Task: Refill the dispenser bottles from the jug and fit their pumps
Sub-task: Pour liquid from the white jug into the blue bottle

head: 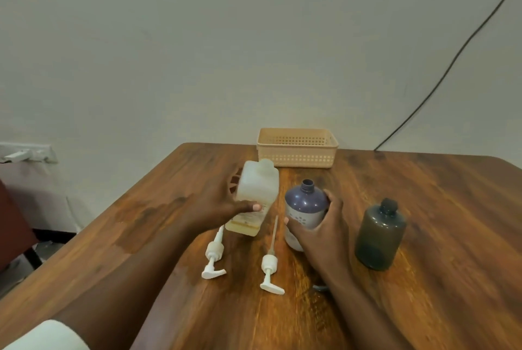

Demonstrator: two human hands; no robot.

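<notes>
No lettering here can be read.
The jug carries faint print low on its side and the purple bottle a pale label with small dots, but both are too blurred to make out a word, brand or number.

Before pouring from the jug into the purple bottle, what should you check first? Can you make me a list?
1. Purple bottle open on top: ok, its neck has no pump or cap.
2. Purple bottle held steady: ok, the right hand grips it upright on the table.
3. Jug held firmly: ok, the left hand grips its side.
4. Jug's cap off: cannot tell, its top is blurred.
5. Jug's mouth over the purple bottle's neck: not ok, the jug sits to the left of it.
6. Pumps ready for later: ok, two white pumps lie on the table near the hands.
</notes>
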